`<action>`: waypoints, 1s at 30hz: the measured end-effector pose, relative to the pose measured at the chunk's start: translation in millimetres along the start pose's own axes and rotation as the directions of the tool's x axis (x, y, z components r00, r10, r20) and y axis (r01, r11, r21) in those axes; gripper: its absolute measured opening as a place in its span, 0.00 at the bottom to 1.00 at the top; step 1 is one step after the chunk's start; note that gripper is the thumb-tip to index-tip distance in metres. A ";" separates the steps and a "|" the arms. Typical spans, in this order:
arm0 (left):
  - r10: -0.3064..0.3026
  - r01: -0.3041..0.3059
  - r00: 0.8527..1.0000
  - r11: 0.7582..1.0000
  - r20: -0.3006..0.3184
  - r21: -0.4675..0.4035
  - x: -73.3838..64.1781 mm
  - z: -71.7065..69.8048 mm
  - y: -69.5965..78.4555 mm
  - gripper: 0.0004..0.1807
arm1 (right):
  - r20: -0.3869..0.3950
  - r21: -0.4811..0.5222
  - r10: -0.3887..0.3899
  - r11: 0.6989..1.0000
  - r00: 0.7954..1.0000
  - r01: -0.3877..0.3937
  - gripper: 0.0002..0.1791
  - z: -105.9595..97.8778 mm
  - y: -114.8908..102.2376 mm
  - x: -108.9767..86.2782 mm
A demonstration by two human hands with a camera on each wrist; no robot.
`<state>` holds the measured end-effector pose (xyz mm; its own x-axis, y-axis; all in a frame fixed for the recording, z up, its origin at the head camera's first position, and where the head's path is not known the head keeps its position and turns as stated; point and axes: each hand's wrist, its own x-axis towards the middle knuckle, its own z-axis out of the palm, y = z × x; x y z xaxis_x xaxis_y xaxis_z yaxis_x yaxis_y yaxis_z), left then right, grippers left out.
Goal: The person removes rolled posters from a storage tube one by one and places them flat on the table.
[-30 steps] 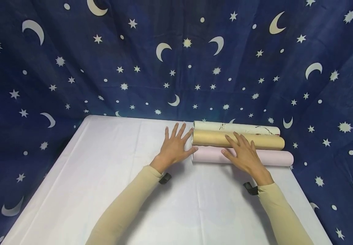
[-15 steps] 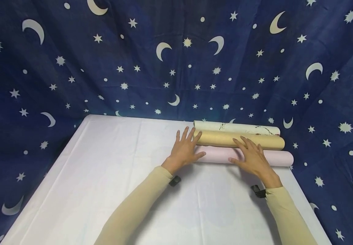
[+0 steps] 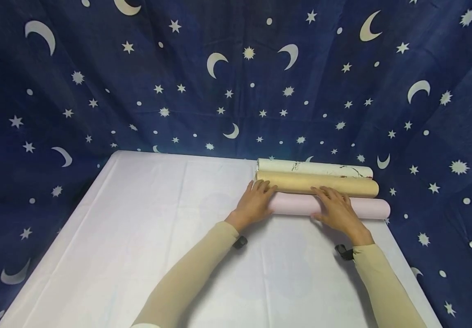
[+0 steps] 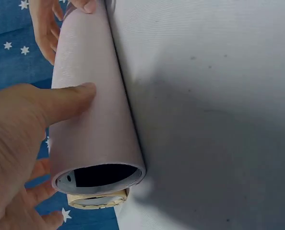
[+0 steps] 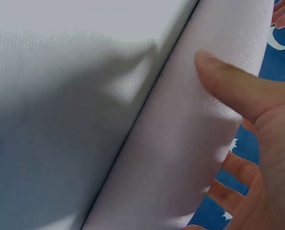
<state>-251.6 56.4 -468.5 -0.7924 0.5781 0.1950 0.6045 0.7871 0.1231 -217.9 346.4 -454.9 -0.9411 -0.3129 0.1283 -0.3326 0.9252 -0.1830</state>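
Fingers (image 3: pixel 265 186) of left hand (image 3: pixel 253 206) and right hand (image 3: pixel 338 212) grip near pink roll (image 3: pixel 293 204), seemingly not yet lifted off bench (image 3: pixel 137 228); far tan roll (image 3: pixel 293 183), patterned roll (image 3: pixel 322 169) ungripped.

The head view is evenly lit, the white tabletop (image 3: pixel 109 246) bright and the blue curtain (image 3: pixel 199 114) darkest toward the left edge. Soft shadows lie along the inner sides of both sleeves (image 3: pixel 191 273). The left wrist view is dimmer and greyer, palest at upper right, with a diffuse shadow spreading over the lower right; the mouth of the pink roll (image 4: pixel 97 136) goes black. The right wrist view pales at upper left, a blurry-edged shadow below, faint sheen at upper right.
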 end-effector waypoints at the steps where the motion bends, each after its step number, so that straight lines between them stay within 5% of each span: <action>1: 0.009 -0.009 1.000 1.000 -0.005 -0.005 0.2 1.1 0.1 0.38 | 0.000 0.001 -0.004 1.000 1.000 0.004 0.48 1.0 0.4 0.3; 9: 0.078 -0.078 0.997 0.997 -0.029 0.009 0.2 9.0 1.3 0.39 | 0.049 -0.029 -0.001 1.000 0.999 0.003 0.46 10.0 2.3 2.1; 18: 0.104 -0.104 0.993 0.995 -0.047 0.011 -1.9 9.1 1.0 0.38 | 0.012 -0.078 -0.036 0.996 0.999 0.037 0.45 14.0 4.1 0.8; 30: 0.134 -0.137 0.989 0.989 -0.067 -0.051 -32.1 -15.9 -24.1 0.38 | -0.053 -0.104 -0.091 0.991 0.994 0.085 0.44 6.8 -34.0 0.3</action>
<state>-239.4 15.5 -462.3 -0.6969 0.6624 0.2749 0.7111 0.6880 0.1450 -207.3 313.4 -455.2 -0.9022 -0.3842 0.1961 -0.4036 0.9123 -0.0694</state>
